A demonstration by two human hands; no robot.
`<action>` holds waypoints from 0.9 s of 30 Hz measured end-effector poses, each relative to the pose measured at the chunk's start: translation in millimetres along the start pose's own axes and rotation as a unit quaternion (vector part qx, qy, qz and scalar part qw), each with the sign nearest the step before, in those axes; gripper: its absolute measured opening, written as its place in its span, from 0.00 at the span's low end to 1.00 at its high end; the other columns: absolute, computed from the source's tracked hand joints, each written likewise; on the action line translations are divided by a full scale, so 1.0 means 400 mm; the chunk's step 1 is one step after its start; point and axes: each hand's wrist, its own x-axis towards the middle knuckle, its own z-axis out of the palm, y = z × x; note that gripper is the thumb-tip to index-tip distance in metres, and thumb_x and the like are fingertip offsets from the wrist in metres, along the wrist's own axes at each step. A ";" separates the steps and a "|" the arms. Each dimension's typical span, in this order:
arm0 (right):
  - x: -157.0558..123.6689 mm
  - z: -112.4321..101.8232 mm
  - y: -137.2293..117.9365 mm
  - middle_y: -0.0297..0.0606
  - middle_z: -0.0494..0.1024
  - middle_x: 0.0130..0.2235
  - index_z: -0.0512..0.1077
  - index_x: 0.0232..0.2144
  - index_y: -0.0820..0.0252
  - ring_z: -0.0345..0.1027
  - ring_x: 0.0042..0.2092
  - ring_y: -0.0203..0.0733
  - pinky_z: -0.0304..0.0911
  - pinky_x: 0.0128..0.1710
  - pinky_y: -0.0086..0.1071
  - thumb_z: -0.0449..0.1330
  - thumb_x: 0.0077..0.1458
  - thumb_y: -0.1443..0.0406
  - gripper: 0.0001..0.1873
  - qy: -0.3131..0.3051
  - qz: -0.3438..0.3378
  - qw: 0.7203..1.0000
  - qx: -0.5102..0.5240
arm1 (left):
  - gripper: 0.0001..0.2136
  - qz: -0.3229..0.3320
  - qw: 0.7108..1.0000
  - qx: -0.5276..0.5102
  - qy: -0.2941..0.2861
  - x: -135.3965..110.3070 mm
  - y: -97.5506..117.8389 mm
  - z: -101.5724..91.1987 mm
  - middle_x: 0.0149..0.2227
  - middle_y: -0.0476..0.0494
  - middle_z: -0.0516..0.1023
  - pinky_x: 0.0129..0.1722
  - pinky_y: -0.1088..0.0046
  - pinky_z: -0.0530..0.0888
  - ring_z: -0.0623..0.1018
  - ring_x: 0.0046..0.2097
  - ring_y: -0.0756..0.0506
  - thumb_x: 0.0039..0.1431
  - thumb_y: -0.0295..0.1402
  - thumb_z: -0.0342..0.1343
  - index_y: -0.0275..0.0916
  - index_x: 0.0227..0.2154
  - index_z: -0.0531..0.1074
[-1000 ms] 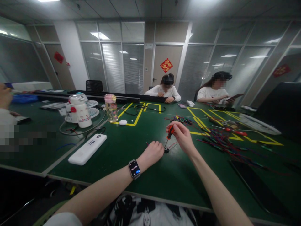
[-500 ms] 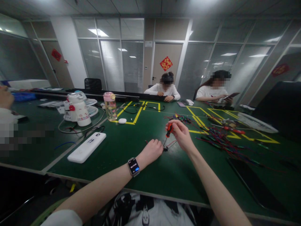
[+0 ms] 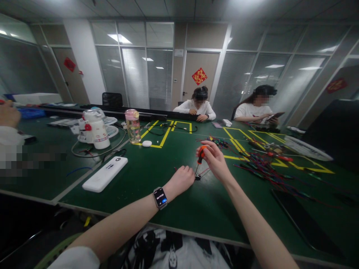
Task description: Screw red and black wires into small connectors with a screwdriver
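My right hand [image 3: 213,160] is closed round a small screwdriver with an orange and black handle [image 3: 201,154], held upright with its tip down on a tiny black part [image 3: 198,177] on the green table [image 3: 174,201]. My left hand [image 3: 182,178], a watch on its wrist, is curled into a loose fist just left of that part, pressing down by it; thin red wires [image 3: 206,172] run out from the part. What the left fingers pinch is hidden.
A heap of red and black wires [image 3: 260,164] lies to the right, a dark tablet [image 3: 305,220] nearer. A white power bank [image 3: 106,173], a pink-lidded bottle [image 3: 132,127] and a white appliance [image 3: 96,130] stand left. Two people sit across; another person's hand [image 3: 9,114] is far left.
Both hands stay at the small part; the right hand has shifted its fingers slightly on the screwdriver handle. The view has drifted a little.
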 end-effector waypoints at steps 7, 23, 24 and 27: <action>0.001 -0.005 0.022 0.34 0.75 0.34 0.73 0.36 0.54 0.71 0.34 0.39 0.68 0.35 0.34 0.62 0.54 0.57 0.10 0.041 -0.026 0.999 -0.003 | 0.06 0.001 1.000 0.000 -0.001 0.000 -0.002 -0.004 0.34 0.39 0.73 0.33 0.66 0.66 0.73 0.36 0.42 0.62 0.23 0.47 0.32 0.35 0.69; -0.002 -0.005 0.016 0.35 0.76 0.36 0.74 0.37 0.53 0.71 0.36 0.39 0.69 0.38 0.35 0.61 0.55 0.57 0.10 0.024 -0.011 0.999 0.025 | 0.07 -0.005 1.000 -0.009 -0.003 -0.001 -0.001 -0.001 0.35 0.38 0.74 0.35 0.66 0.66 0.73 0.38 0.41 0.62 0.23 0.47 0.31 0.36 0.70; -0.002 -0.007 0.020 0.35 0.76 0.35 0.75 0.36 0.53 0.70 0.36 0.39 0.68 0.37 0.34 0.62 0.54 0.57 0.09 0.032 -0.016 0.999 0.017 | 0.07 -0.005 1.000 -0.009 -0.003 -0.001 -0.001 -0.002 0.35 0.38 0.74 0.35 0.65 0.66 0.73 0.38 0.41 0.62 0.23 0.47 0.31 0.36 0.70; 0.000 -0.016 0.029 0.33 0.75 0.33 0.75 0.35 0.54 0.69 0.35 0.37 0.66 0.35 0.30 0.64 0.52 0.59 0.08 0.059 -0.028 0.998 -0.011 | 0.07 -0.004 1.000 -0.011 -0.008 0.000 -0.001 -0.004 0.35 0.37 0.74 0.35 0.65 0.66 0.73 0.38 0.41 0.63 0.24 0.46 0.31 0.37 0.70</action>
